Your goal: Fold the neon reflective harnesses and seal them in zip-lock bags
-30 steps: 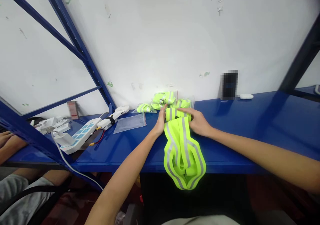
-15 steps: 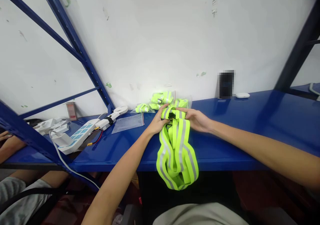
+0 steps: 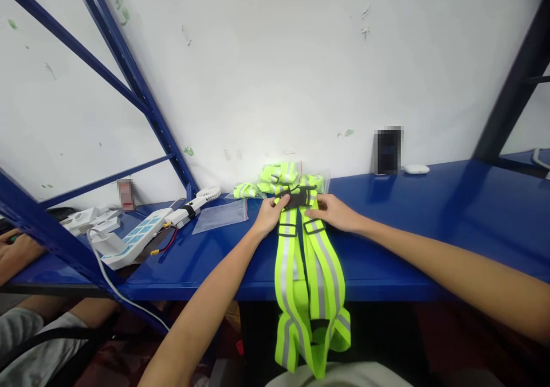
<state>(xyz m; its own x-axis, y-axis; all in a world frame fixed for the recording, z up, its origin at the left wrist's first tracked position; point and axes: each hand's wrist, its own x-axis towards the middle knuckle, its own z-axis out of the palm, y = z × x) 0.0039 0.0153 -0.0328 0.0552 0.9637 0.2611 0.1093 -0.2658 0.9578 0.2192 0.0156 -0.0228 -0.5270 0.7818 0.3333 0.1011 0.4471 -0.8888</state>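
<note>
Left hand (image 3: pixel 268 214) pinching black piece (image 3: pixel 298 198); right hand (image 3: pixel 337 212) pinching yellow strap (image 3: pixel 334 264); dark panel (image 3: pixel 388 151) pixelated, unreadable.

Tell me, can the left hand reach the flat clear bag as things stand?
Probably yes: only blue tabletop shows between the left hand and the flat clear bag, though it's holding the yellow-green harness.

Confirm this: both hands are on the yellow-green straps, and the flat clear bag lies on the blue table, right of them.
Wrong side: the head view shows the flat clear bag on the blue table left of the straps. The rest stands.
</note>
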